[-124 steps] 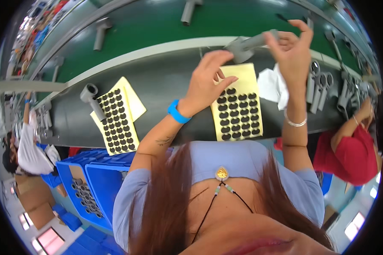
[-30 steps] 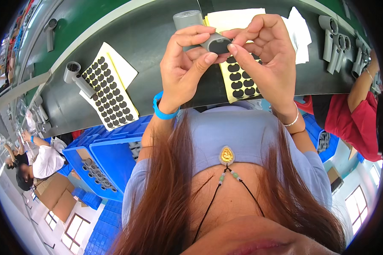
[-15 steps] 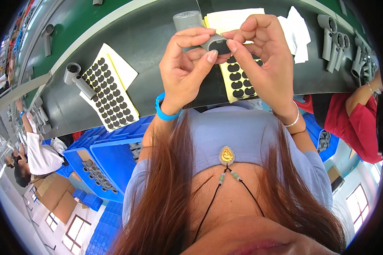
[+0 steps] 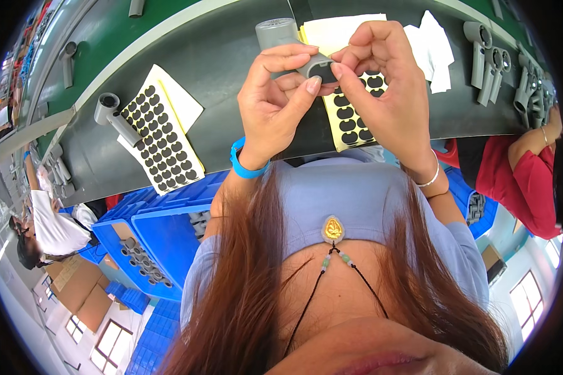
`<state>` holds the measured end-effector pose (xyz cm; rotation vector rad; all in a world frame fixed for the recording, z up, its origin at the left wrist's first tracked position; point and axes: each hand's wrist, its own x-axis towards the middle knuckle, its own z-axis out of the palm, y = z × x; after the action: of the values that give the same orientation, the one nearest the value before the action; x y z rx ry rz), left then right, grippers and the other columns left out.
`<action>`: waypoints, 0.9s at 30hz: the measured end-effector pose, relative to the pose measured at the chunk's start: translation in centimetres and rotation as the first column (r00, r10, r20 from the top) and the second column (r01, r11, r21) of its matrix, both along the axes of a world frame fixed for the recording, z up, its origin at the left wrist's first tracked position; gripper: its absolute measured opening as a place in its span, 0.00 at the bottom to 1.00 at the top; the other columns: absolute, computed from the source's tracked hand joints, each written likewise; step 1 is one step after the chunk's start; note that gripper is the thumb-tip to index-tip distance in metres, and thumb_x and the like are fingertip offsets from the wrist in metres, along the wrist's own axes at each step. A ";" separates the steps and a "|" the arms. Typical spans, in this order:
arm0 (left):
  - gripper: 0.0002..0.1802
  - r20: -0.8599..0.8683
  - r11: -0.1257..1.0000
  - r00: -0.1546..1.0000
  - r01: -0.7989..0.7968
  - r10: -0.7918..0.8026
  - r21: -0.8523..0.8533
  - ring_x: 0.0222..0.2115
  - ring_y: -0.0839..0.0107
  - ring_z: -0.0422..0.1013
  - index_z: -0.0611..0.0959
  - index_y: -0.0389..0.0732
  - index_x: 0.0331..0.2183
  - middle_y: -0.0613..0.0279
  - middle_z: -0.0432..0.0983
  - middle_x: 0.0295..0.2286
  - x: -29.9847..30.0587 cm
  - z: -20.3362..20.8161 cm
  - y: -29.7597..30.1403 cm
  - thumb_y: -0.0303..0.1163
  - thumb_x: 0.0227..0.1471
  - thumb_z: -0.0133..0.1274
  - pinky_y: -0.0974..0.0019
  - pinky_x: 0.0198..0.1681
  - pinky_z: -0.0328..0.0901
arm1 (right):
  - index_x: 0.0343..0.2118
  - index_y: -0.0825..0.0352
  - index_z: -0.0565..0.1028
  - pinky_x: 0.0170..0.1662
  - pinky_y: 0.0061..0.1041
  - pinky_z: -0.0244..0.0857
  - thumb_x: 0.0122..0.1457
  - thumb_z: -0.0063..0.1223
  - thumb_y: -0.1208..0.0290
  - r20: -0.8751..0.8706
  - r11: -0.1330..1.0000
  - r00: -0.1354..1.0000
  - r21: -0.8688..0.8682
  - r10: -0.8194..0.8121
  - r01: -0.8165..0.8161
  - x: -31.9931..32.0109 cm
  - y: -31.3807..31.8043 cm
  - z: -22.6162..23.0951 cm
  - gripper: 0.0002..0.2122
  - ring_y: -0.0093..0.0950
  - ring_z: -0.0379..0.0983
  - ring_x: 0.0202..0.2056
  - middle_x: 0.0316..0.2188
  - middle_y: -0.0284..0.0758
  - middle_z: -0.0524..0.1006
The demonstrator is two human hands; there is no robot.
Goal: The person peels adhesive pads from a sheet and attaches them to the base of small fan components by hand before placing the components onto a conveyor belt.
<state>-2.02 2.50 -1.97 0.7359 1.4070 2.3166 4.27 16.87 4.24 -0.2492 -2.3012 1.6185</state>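
Note:
My left hand (image 4: 272, 103) is wrapped round the handle of a grey hair-dryer-shaped plastic housing (image 4: 276, 32), its thumb at the handle's end. That end faces me and shows a dark, rounded face; whether it is a black sticker or an opening I cannot tell. My right hand (image 4: 385, 81) has thumb and index finger pinched together at the right edge of this end. What they pinch, if anything, is too small to name. Beneath the right hand lies a yellow-edged sheet of black oval stickers (image 4: 347, 122), partly hidden.
On the dark bench (image 4: 219, 56), a second sticker sheet (image 4: 166, 140) lies left, with a grey housing (image 4: 116, 115) across it. White paper (image 4: 433, 53) and several housings (image 4: 491, 59) are to the right. Blue crates (image 4: 169, 231) stand below the bench edge. Co-workers sit on both sides.
Both hands keep nearly the same pose, with only slight shifts of the fingers at the handle's end. Co-workers at the left and right have moved a little. A housing on the green belt has shifted.

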 end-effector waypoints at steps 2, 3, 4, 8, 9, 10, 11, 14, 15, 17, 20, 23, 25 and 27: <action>0.15 -0.009 1.000 1.000 -0.011 0.011 -0.010 0.38 0.67 0.75 0.71 0.29 0.43 0.47 0.64 0.48 0.0 0.0 -0.2 0.12 0.51 0.48 0.62 0.44 0.75 | 0.42 0.66 0.65 0.38 0.21 0.66 0.51 0.59 0.79 0.050 0.971 0.999 0.240 -0.020 0.007 0.0 0.0 0.4 0.17 0.19 0.72 0.31 0.27 0.30 0.74; 0.15 -0.007 1.000 1.000 -0.019 0.019 -0.002 0.38 0.66 0.75 0.71 0.29 0.43 0.48 0.65 0.48 0.0 0.0 -0.3 0.12 0.52 0.48 0.63 0.43 0.75 | 0.42 0.66 0.65 0.38 0.21 0.66 0.51 0.59 0.79 0.045 0.971 0.999 0.240 -0.013 0.002 -0.1 0.1 0.4 0.17 0.19 0.72 0.31 0.27 0.30 0.74; 0.15 -0.006 1.000 1.000 -0.019 0.019 0.007 0.38 0.66 0.75 0.71 0.29 0.43 0.48 0.65 0.48 -0.2 0.1 -0.3 0.12 0.52 0.48 0.63 0.43 0.75 | 0.43 0.65 0.66 0.38 0.22 0.65 0.50 0.61 0.76 0.050 0.950 0.998 0.311 -0.036 0.018 -0.2 0.4 0.4 0.19 0.20 0.72 0.31 0.27 0.30 0.74; 0.14 0.037 0.991 0.998 -0.054 0.059 -0.124 0.37 0.65 0.75 0.73 0.29 0.43 0.49 0.65 0.48 -0.9 1.9 -1.0 0.12 0.51 0.48 0.63 0.42 0.76 | 0.45 0.65 0.67 0.41 0.23 0.63 0.48 0.66 0.71 0.041 0.922 0.996 0.382 -0.081 0.059 -1.1 2.5 -0.4 0.23 0.22 0.71 0.32 0.28 0.30 0.74; 0.14 0.010 0.993 0.998 -0.057 0.059 -0.103 0.37 0.65 0.75 0.73 0.28 0.42 0.49 0.66 0.47 -1.1 1.7 -1.0 0.12 0.51 0.48 0.64 0.41 0.76 | 0.45 0.65 0.67 0.42 0.23 0.63 0.48 0.66 0.71 0.042 0.954 0.996 0.294 -0.073 0.057 -1.0 2.7 -0.6 0.22 0.23 0.71 0.33 0.28 0.30 0.74; 0.14 -0.025 0.995 0.998 -0.063 0.061 -0.079 0.36 0.65 0.75 0.74 0.28 0.42 0.50 0.66 0.47 -1.6 1.5 -0.8 0.12 0.51 0.48 0.64 0.40 0.76 | 0.43 0.66 0.68 0.42 0.23 0.62 0.49 0.65 0.71 0.044 0.971 0.997 0.232 -0.062 0.050 -1.0 3.2 -0.6 0.20 0.22 0.71 0.33 0.28 0.31 0.74; 0.14 -0.036 0.996 0.997 -0.077 0.075 -0.044 0.36 0.65 0.75 0.75 0.29 0.41 0.50 0.66 0.46 -2.0 1.4 -0.3 0.11 0.50 0.48 0.64 0.39 0.76 | 0.42 0.66 0.69 0.42 0.22 0.62 0.50 0.64 0.71 0.063 0.972 0.996 0.232 -0.060 0.044 -1.1 3.5 -1.0 0.19 0.22 0.71 0.34 0.28 0.31 0.75; 0.13 -0.083 0.993 0.993 -0.090 0.084 -0.077 0.34 0.73 0.74 0.77 0.33 0.36 0.55 0.70 0.42 -4.0 1.7 1.4 0.13 0.45 0.58 0.74 0.33 0.73 | 0.39 0.68 0.71 0.41 0.22 0.62 0.51 0.63 0.70 0.072 0.982 0.997 0.190 -0.029 0.015 -1.5 4.6 -2.2 0.15 0.22 0.71 0.34 0.29 0.32 0.75; 0.13 -0.132 0.990 0.987 -0.108 0.096 -0.090 0.33 0.76 0.73 0.77 0.34 0.34 0.56 0.72 0.40 -5.2 1.2 2.3 0.14 0.44 0.60 0.77 0.30 0.70 | 0.38 0.68 0.72 0.41 0.22 0.62 0.52 0.62 0.70 0.061 0.983 0.998 0.183 -0.024 0.013 -1.6 4.7 -2.4 0.13 0.22 0.71 0.34 0.29 0.32 0.76; 0.14 -0.196 0.983 0.977 -0.115 0.086 -0.141 0.36 0.70 0.73 0.76 0.33 0.32 0.54 0.71 0.40 -8.2 0.4 4.4 0.12 0.41 0.61 0.69 0.39 0.73 | 0.37 0.68 0.72 0.40 0.22 0.62 0.52 0.61 0.70 0.056 0.985 0.998 0.170 -0.016 0.006 -1.8 5.1 -2.6 0.12 0.23 0.72 0.35 0.30 0.32 0.75; 0.12 -0.422 0.945 0.899 -0.234 0.120 -0.230 0.34 0.72 0.74 0.77 0.32 0.28 0.57 0.74 0.37 -14.1 -0.5 8.9 0.16 0.41 0.64 0.71 0.38 0.72 | 0.36 0.68 0.72 0.41 0.23 0.63 0.53 0.60 0.70 0.053 0.985 0.998 0.171 -0.014 0.005 -2.3 6.0 -3.3 0.11 0.24 0.73 0.35 0.32 0.32 0.75; 0.14 -0.599 0.913 0.795 -0.311 0.098 -0.264 0.31 0.79 0.72 0.79 0.34 0.32 0.62 0.77 0.36 -19.0 -2.0 13.0 0.18 0.39 0.64 0.74 0.33 0.70 | 0.36 0.68 0.71 0.41 0.24 0.63 0.54 0.59 0.70 0.042 0.983 0.998 0.177 -0.053 0.045 -2.4 7.3 -4.2 0.11 0.24 0.73 0.36 0.32 0.32 0.75; 0.15 -0.635 0.904 0.771 -0.302 0.045 -0.302 0.29 0.79 0.71 0.80 0.35 0.32 0.64 0.78 0.36 -21.4 -4.0 14.8 0.18 0.38 0.64 0.75 0.32 0.69 | 0.36 0.68 0.71 0.41 0.24 0.63 0.54 0.59 0.71 0.099 0.975 0.988 0.204 -0.114 0.092 -2.4 8.6 -5.1 0.10 0.25 0.73 0.37 0.32 0.32 0.75; 0.19 -0.667 0.905 0.742 -0.237 -0.067 -0.354 0.25 0.80 0.68 0.80 0.37 0.35 0.66 0.78 0.37 -23.1 -5.9 15.2 0.16 0.36 0.63 0.76 0.29 0.67 | 0.36 0.67 0.71 0.41 0.23 0.64 0.54 0.59 0.71 0.088 0.971 0.984 0.200 -0.152 0.132 -1.9 9.4 -5.7 0.10 0.24 0.72 0.37 0.32 0.32 0.75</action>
<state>-25.16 17.68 -7.85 1.4722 2.1900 1.7359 2.41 26.29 -1.45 -0.4503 -2.4358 1.3305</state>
